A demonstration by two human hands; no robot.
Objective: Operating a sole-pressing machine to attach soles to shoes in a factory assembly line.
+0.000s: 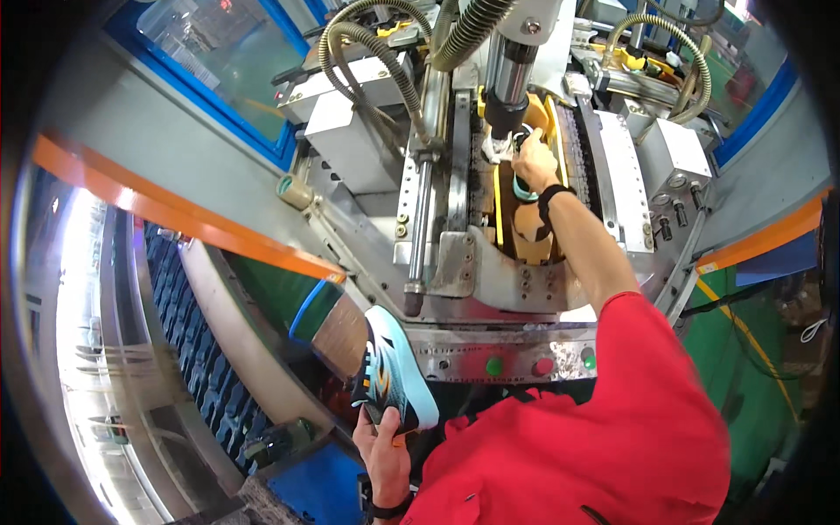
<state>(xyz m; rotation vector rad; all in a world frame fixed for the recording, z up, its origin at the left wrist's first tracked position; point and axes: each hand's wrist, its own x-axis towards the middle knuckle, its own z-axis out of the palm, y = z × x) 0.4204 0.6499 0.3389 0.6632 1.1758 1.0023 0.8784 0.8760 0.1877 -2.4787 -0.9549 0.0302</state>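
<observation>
My left hand (382,451) holds a light blue sports shoe (395,367) with dark and orange side markings, its sole turned up, low in front of the machine. My right hand (534,162) reaches deep into the grey press machine (490,280) and grips a second shoe (525,188) with a teal edge, which sits in the yellow-lined cavity (506,223) under the vertical ram (507,87). A black band circles my right wrist. Most of that second shoe is hidden by my hand and the ram.
Green and red round buttons (494,366) sit on the machine's front panel. Ribbed hoses (367,52) arch over the top. An orange rail (175,214) runs at the left above a dark conveyor belt (197,350). A blue bin (324,490) stands near my left hand.
</observation>
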